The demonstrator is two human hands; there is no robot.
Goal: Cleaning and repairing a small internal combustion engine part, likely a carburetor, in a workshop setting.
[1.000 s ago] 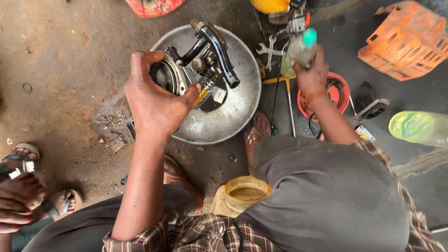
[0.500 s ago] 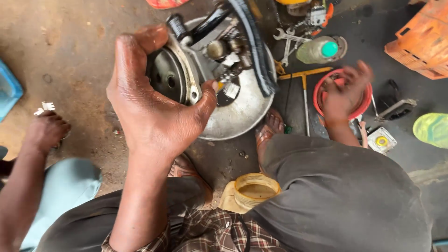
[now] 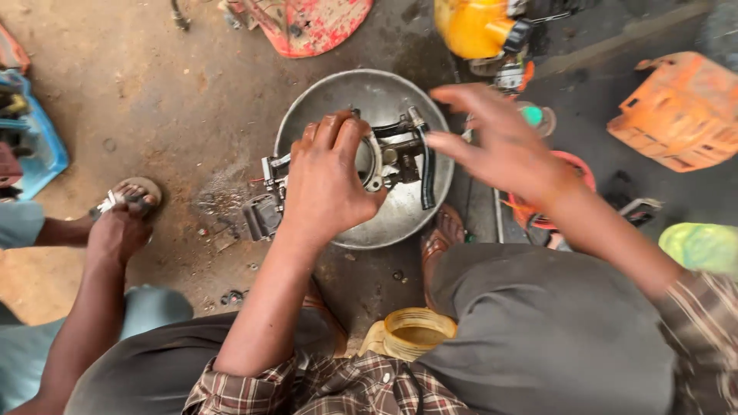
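— From the head camera, what do the two hands have?

— The left hand (image 3: pixel 327 180) has its fingers clamped on one small engine assembly (image 3: pixel 384 157), holding it over one round metal bowl (image 3: pixel 323 107) that sits on the dirt floor (image 3: pixel 154 100). One black hose (image 3: pixel 427 173) curves down the engine's right side.

— And the other hand?

— The right hand (image 3: pixel 500 150) hovers just right of the engine, fingers apart and holding nothing; its fingertips are near the hose, not touching it as far as the blur lets me judge.

— What else is around, by count?

— One yellow tank (image 3: pixel 477 27) at the top, one red cover (image 3: pixel 307 23) left of it, one orange housing (image 3: pixel 680 111) far right, one red ring (image 3: pixel 573 165) partly hidden under the right wrist, and one yellowish plastic container (image 3: pixel 411 334) between the knees.

— Anyone else?

— One other person at left: one arm, with its hand (image 3: pixel 115 230) resting beside a sandalled foot (image 3: pixel 127 196). One blue tray (image 3: pixel 46 146) lies at the left edge.
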